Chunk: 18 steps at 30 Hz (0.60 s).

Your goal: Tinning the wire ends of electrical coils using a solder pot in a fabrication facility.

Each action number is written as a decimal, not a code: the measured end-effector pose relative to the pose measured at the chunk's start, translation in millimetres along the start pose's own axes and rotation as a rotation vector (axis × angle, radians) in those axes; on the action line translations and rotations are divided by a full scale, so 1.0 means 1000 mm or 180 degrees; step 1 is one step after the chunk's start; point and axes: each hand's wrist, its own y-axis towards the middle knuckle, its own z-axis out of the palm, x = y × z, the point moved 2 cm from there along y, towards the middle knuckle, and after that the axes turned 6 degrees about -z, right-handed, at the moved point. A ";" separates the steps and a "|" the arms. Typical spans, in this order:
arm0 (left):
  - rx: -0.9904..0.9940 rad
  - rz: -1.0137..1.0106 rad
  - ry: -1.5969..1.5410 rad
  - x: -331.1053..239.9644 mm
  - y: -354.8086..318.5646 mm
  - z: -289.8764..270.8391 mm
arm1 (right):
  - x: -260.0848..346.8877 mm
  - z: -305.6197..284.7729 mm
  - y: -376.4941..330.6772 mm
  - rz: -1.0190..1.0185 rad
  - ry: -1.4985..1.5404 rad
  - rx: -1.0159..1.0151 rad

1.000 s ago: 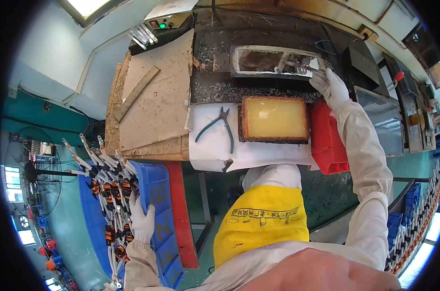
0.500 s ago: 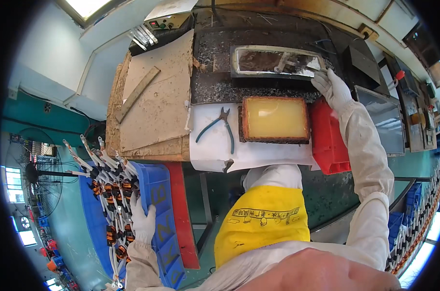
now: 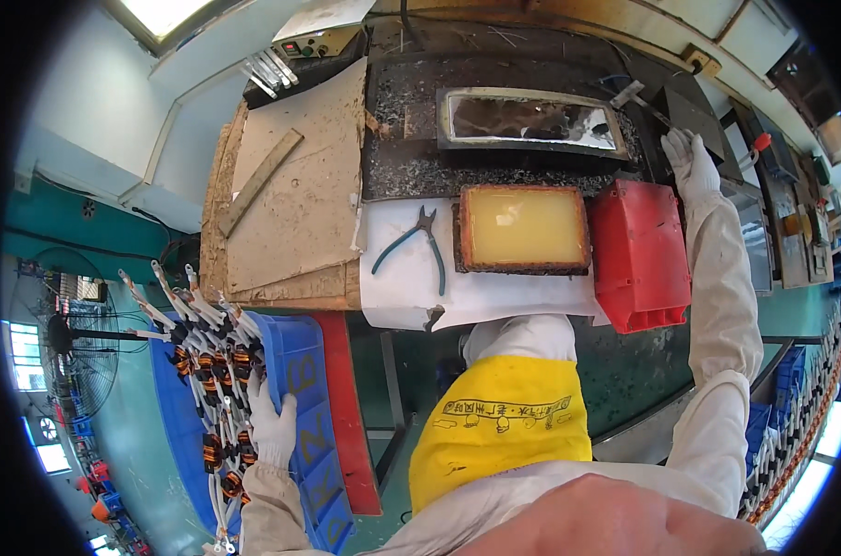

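My right hand (image 3: 691, 165), in a white glove, grips the handle of a T-shaped scraper (image 3: 628, 94); its flat head is just past the far right end of the rectangular solder pot (image 3: 443, 120). Dark film covers much of the silvery metal (image 3: 594, 127) in the pot. My left hand (image 3: 273, 428), also gloved, lies at the inner edge of a blue crate (image 3: 300, 357) with its thumb and a finger apart. It touches white cables (image 3: 218, 394) with metal lugs and black-and-orange rings; some fingertips are hard to make out among them.
Nearer me than the pot stands a brown-rimmed tray (image 3: 587, 232) of yellowish, glossy material. Right of it is a red plastic bin (image 3: 638, 246). Green-handled cutters (image 3: 428, 243) lie on white paper. A wooden strip (image 3: 261, 185) rests on the board at left.
My right hand has moved right, carrying the scraper from above the pot to beyond its right end. The red bin appears shifted slightly right. My left hand has stayed in place.
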 end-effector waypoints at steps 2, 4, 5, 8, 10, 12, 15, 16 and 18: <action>0.0059 -0.0085 -0.0077 -0.001 -0.001 0.000 | -0.001 -0.004 0.005 -0.0208 -0.0081 -0.0141; 0.0010 -0.0088 0.0061 0.001 -0.001 0.000 | -0.005 -0.007 0.009 -0.0258 -0.0146 -0.0154; 0.0008 -0.0090 0.0068 -0.001 -0.001 0.000 | -0.007 -0.008 0.010 -0.0314 -0.0219 -0.0171; 0.0065 -0.0020 -0.0086 -0.004 -0.001 -0.002 | -0.011 -0.006 0.013 -0.0372 -0.0335 -0.0098; 0.0041 -0.0053 0.0028 -0.001 -0.002 0.000 | -0.011 -0.003 0.012 -0.0438 -0.0481 -0.0064; 0.0095 -0.0130 -0.0036 -0.003 -0.001 -0.002 | -0.012 -0.002 0.012 -0.0508 -0.0634 -0.0034; 0.0151 -0.0165 -0.0098 -0.007 -0.001 -0.002 | -0.008 -0.006 0.012 -0.0729 -0.0922 0.0055; 0.0127 -0.0134 -0.0090 -0.008 -0.001 -0.003 | -0.006 -0.003 0.010 -0.0793 -0.0976 0.0168; 0.0143 -0.0165 -0.0120 -0.006 -0.002 -0.001 | -0.001 0.000 0.005 -0.0858 -0.1033 0.0272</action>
